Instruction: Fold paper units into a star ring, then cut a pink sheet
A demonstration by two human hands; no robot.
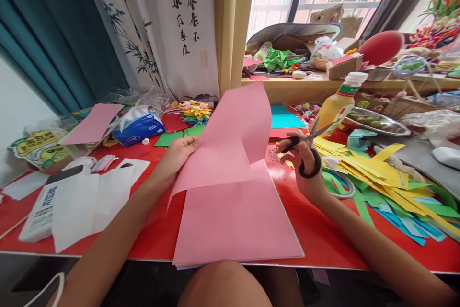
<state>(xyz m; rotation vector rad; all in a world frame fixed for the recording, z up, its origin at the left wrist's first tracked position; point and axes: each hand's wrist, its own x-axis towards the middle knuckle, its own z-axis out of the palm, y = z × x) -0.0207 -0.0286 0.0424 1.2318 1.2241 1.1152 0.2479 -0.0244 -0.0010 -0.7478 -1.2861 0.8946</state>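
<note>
My left hand [178,153] grips the left edge of a pink paper sheet [230,139] and lifts it, so the sheet curls up above a stack of pink paper [237,221] lying flat on the red table [323,235]. My right hand [304,163] is closed round the black handles of a pair of scissors [311,142]. The blades are parted and point up and to the right, just right of the lifted sheet and not touching it.
Yellow, green and blue paper strips [391,187] cover the table's right side. A yellow bottle [338,106] and a metal dish [377,122] stand behind them. White sheets [89,201], a tissue pack [140,127] and another pink sheet [93,122] lie left. The cluttered windowsill [323,65] runs behind.
</note>
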